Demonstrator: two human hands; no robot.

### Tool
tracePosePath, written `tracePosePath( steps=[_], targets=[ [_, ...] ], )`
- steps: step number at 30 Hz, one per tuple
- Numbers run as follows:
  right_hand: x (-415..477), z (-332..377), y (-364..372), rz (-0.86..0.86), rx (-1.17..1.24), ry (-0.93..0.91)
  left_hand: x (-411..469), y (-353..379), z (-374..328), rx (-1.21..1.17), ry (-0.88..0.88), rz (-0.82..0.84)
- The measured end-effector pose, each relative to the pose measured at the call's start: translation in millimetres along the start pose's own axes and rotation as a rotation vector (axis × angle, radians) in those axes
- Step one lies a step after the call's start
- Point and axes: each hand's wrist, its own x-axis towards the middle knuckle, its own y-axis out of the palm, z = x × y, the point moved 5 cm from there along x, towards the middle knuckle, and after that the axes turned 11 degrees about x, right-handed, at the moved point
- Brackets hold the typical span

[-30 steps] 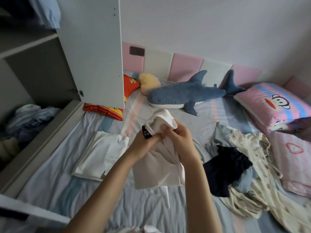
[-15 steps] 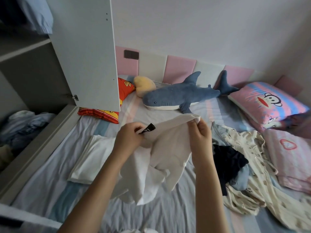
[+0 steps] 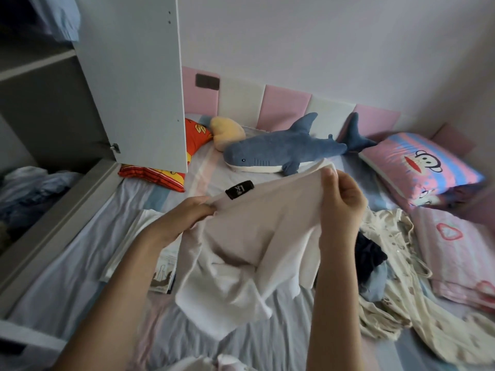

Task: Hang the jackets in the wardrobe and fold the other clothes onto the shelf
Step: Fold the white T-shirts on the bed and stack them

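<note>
- The wardrobe (image 3: 48,116) stands open at far left. Its shelf (image 3: 61,223) holds a loose heap (image 3: 34,188) of clothes, so a folded piece set there could, I judge, slump or come undone unless room is made.
- The door (image 3: 134,76) hangs out over the bed (image 3: 80,263). A garment carried toward the shelf could catch on its lower corner.
- A folded top (image 3: 126,250) lies flat on the bed, partly under the left forearm. If the held shirt is laid down carelessly, it could land on this top and drag it out of shape.
- The left hand (image 3: 184,218) pinches the shirt's top edge, just left of a black label (image 3: 239,189).
- The shirt (image 3: 254,236) is held up over the middle of the bed between the 2 hands. Its top edge is stretched and its lower part hangs bunched and twisted, so folding it as it is would trap creases. It likely needs a shake or smoothing flat.
- The right hand (image 3: 341,202) grips the other end of that edge, thumb and curled fingers clamped on the cloth. Only a little fabric is held, so a sharp shake could pull it free.
- An unfolded pile (image 3: 396,277) with a dark garment (image 3: 369,257) lies just beside the right forearm, where the shirt's hanging part could tangle with it.
</note>
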Motion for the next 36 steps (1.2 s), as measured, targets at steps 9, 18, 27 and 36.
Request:
tracePosePath(
  steps=[9, 18, 27, 36],
  targets=[
    [-6, 35, 17, 0.127, -0.115, -0.201, 8, -7, 2, 0.7, 0.129, -0.241],
    [-10, 52, 23, 0.157, -0.031, -0.287, 3, -35, 29, 0.395, 0.149, -0.591],
    [-4, 38, 5, 0.063, -0.003, -0.241, -6, -36, 21, 0.486, 0.276, -0.564],
    [-4, 34, 2, 0.154, -0.072, -0.249, -12, -32, 3, 0.605, 0.326, -0.768]
  ],
)
